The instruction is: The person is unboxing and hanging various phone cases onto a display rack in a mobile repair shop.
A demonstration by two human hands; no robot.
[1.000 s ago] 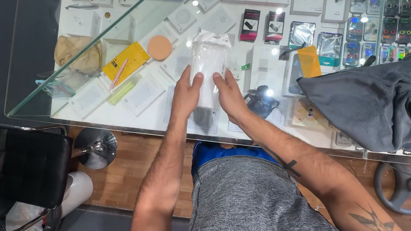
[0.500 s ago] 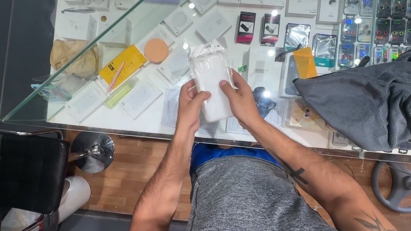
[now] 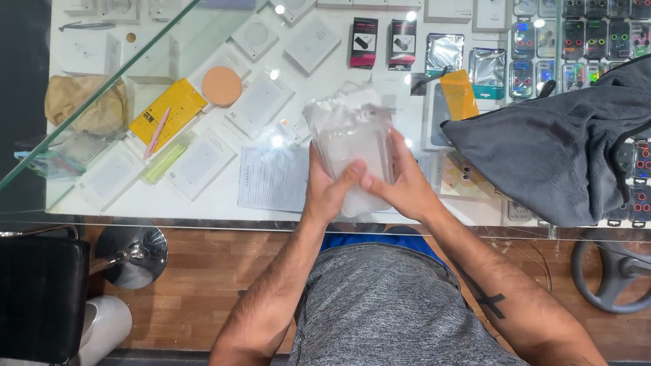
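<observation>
A clear plastic packet [image 3: 350,146] with crumpled white wrapping at its top stands upright over the glass counter [image 3: 211,207]. Both my hands grip it from below. My left hand [image 3: 328,194] wraps its lower left side, thumb across the front. My right hand [image 3: 403,184] clasps the lower right side, fingers behind it. What lies inside the packet cannot be made out.
A grey cloth [image 3: 570,148] lies on the glass to the right. Under the glass sit white boxes [image 3: 200,163], a printed sheet [image 3: 272,178], a yellow box [image 3: 167,112], an orange disc [image 3: 221,86] and several phone cases [image 3: 615,25]. A black chair [image 3: 17,296] stands at the left.
I have lifted the packet off the glass and drawn it toward me; both hands moved from lying flat on it to gripping its lower end.
</observation>
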